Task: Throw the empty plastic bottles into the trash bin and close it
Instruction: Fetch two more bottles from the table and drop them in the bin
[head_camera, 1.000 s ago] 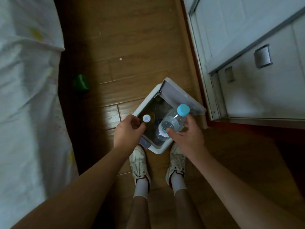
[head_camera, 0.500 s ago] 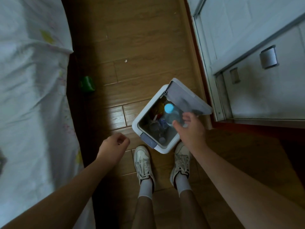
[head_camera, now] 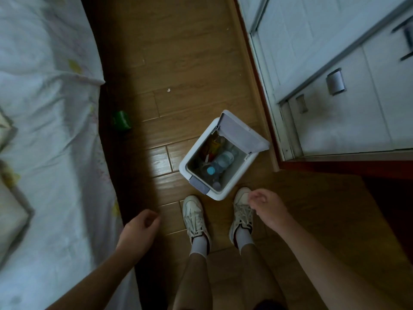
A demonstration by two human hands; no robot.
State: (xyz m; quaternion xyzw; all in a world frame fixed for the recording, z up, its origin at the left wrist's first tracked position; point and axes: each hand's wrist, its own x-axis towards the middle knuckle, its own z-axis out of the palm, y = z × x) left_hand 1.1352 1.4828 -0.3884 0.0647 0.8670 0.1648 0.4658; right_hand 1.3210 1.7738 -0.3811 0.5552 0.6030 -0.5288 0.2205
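Note:
A small white trash bin (head_camera: 185,163) stands on the wooden floor just in front of my feet. Its grey lid (head_camera: 242,135) is tipped up at the far right side, so the bin stands open. Inside lie a clear plastic bottle with a blue cap (head_camera: 220,163) and another bottle with a white cap (head_camera: 216,185), among other rubbish. My left hand (head_camera: 138,229) hangs near the bed, fingers loosely curled, empty. My right hand (head_camera: 267,206) hovers above my right shoe, below the bin, fingers loosely curled, holding nothing.
A bed with a pale sheet (head_camera: 44,153) fills the left side. A small green object (head_camera: 121,120) lies on the floor by the bed. White cabinet doors with handles (head_camera: 335,82) and a dark red sill stand on the right. My white shoes (head_camera: 194,215) stand on the floor.
Both bottles left my hands and now lie in the bin. My left hand drew back toward the bed; my right hand pulled back from the bin to above my shoe.

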